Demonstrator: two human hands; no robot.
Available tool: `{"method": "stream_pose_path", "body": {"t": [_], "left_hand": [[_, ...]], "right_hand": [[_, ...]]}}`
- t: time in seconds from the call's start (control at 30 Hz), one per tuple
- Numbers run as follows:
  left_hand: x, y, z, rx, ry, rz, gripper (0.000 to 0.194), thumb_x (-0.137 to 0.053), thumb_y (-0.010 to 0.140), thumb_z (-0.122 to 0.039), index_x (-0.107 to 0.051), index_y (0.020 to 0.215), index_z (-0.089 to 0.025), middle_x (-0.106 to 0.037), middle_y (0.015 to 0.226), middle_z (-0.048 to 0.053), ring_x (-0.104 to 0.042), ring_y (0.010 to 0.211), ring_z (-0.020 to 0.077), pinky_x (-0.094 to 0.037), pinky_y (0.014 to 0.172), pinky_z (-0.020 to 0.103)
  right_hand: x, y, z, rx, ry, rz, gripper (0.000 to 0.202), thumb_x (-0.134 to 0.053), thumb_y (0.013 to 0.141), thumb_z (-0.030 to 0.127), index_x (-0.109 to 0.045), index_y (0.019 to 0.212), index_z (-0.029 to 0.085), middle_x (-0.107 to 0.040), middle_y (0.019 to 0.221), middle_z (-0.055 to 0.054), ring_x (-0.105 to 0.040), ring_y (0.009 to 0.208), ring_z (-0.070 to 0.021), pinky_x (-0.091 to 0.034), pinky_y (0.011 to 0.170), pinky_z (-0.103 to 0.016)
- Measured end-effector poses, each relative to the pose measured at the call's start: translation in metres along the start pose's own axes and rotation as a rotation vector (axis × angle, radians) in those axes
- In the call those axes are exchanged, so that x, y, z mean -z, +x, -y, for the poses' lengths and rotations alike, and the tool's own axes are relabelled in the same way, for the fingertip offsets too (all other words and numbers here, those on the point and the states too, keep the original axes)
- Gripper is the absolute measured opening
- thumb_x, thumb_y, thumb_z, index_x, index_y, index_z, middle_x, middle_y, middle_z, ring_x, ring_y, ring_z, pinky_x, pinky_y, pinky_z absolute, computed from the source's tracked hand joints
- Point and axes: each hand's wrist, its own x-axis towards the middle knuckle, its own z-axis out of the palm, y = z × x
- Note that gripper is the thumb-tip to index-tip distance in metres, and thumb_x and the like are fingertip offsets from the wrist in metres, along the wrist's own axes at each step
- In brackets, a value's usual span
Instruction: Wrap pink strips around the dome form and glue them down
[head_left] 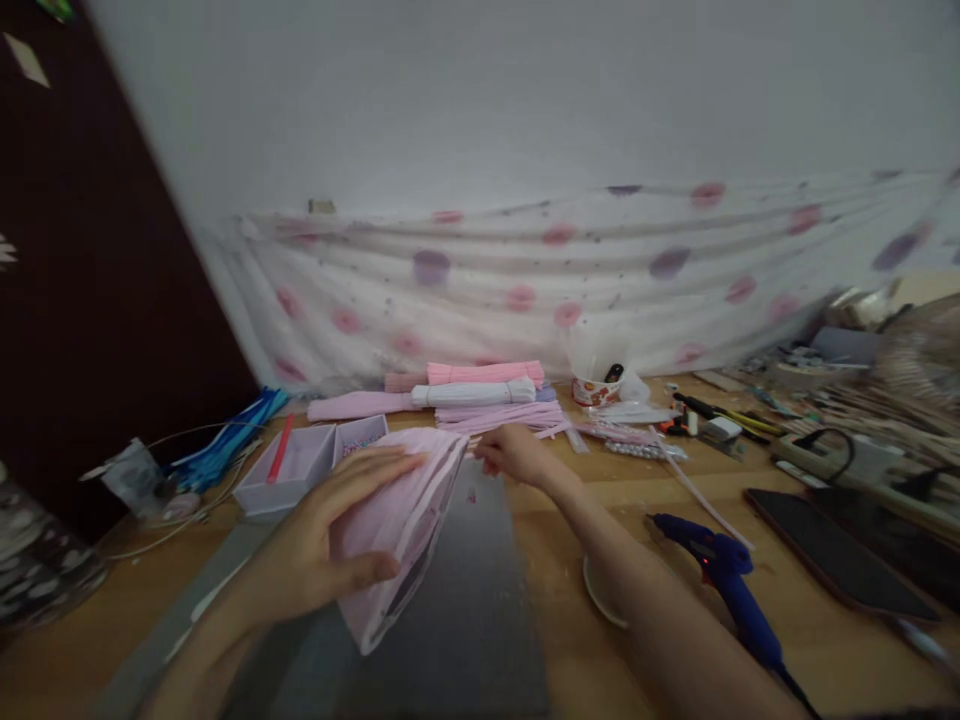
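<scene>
A pink, pleated-looking piece with white edging [412, 510] is tilted above the grey mat [480, 600]. My left hand [330, 540] is wrapped round its left side, thumb in front and fingers behind and on top. At the piece's upper right corner is my right hand [514, 452], its fingers closed in a pinch; what lies between the fingertips is too small to make out. A tiny reddish bit [471, 495] lies on the mat below that hand.
A white divided box [300, 465] with a red stick stands at the left. Bundles of pink and white strips [474, 392] lie behind. A blue glue gun [724, 570], a round lid [600, 590] and a dark phone [832, 550] are at the right.
</scene>
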Motion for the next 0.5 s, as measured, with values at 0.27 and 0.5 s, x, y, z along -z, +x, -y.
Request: {"method": "stream_pose_path", "body": {"t": [0.27,0.5], "left_hand": [[-0.001,0.009,-0.021,0.025,0.009,-0.036,0.056,-0.060,0.087,-0.061,-0.062,0.134,-0.029,-0.064,0.140,0.009,-0.052,0.135,0.0311,-0.039,0.112,0.056],[-0.002,0.009,-0.031,0.030,-0.042,-0.026,0.046,-0.056,0.094,-0.051,-0.064,0.130,-0.025,-0.064,0.139,0.008,-0.054,0.133,0.0247,-0.038,0.114,0.048]], "right_hand": [[0.144,-0.066,0.022,-0.036,-0.094,-0.536,0.027,-0.069,0.089,0.030,-0.076,0.070,0.011,-0.075,0.065,-0.006,-0.074,0.071,-0.0207,-0.056,0.074,-0.034],[0.215,-0.134,0.058,0.325,0.172,-0.811,0.056,-0.026,0.095,0.037,-0.072,0.082,0.007,-0.072,0.118,-0.005,-0.067,0.105,-0.0241,-0.044,0.065,-0.040]]}}
